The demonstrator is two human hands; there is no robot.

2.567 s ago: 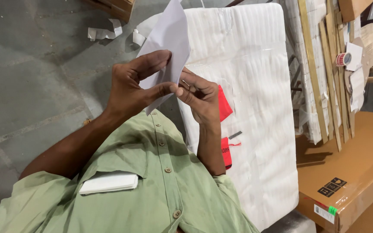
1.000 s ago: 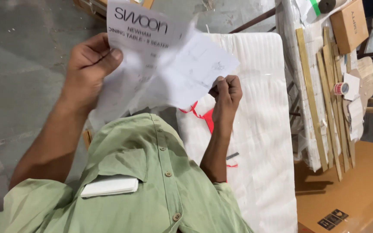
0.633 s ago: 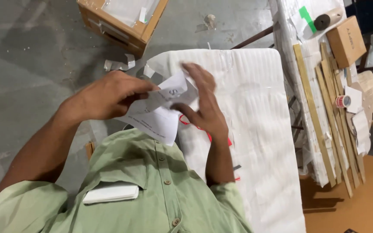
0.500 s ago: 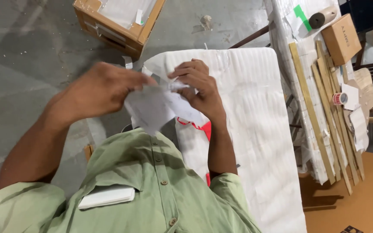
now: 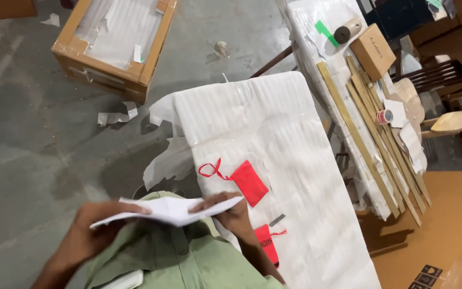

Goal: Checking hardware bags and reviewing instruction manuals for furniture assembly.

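The white sheet of paper [image 5: 169, 210], which a second ago was held up and spread open in front of the head camera, has now come down close to the chest and lies nearly flat and folded over, seen almost edge-on. Both hands are clamped on it: the left hand [image 5: 100, 222] grips the left end with the thumb on top, and the right hand [image 5: 231, 211] pinches the right end, fingers over the upper face. The two hands are apart, one at each end of the paper. This suggests the unfolding and looking is over and the sheet is being folded down or flattened. Just beyond the right hand lies the long white foam-wrapped package [image 5: 274, 176], with a red tag [image 5: 248, 182] taped on it and a second red tag [image 5: 266, 243] nearer the right wrist. Well ahead of the left hand, an open cardboard box [image 5: 114, 51] sits on the grey floor [image 5: 22, 139].
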